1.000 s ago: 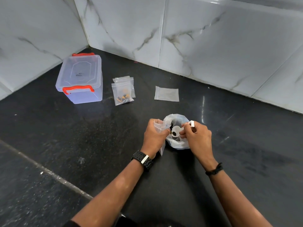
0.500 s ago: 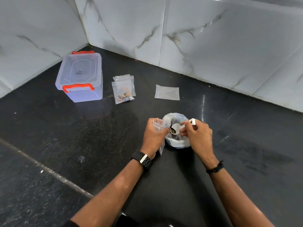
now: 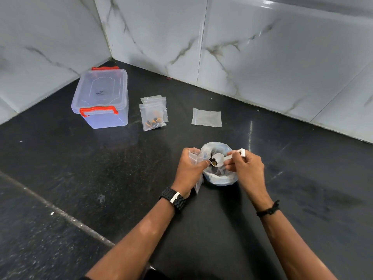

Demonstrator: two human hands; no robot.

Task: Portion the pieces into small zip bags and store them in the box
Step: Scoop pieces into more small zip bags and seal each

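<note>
Scoop loaded, small bag held ready: mid-portion, the pour looked next.

The right hand (image 3: 245,168) pinched the handle of the white scoop (image 3: 219,159), a few dark pieces (image 3: 213,162) sitting in its bowl, right over the open source bag (image 3: 220,176). The left hand (image 3: 188,170), just left of that source bag, gripped an open small zip bag (image 3: 195,154), its mouth almost touching the scoop. Next call, by my read: tip the scoop into that mouth without spilling. Beyond the source bag lay a filled zip bag (image 3: 153,118) on a stack, an empty zip bag (image 3: 206,117), and furthest left the lidded box (image 3: 102,98), shut.
</note>
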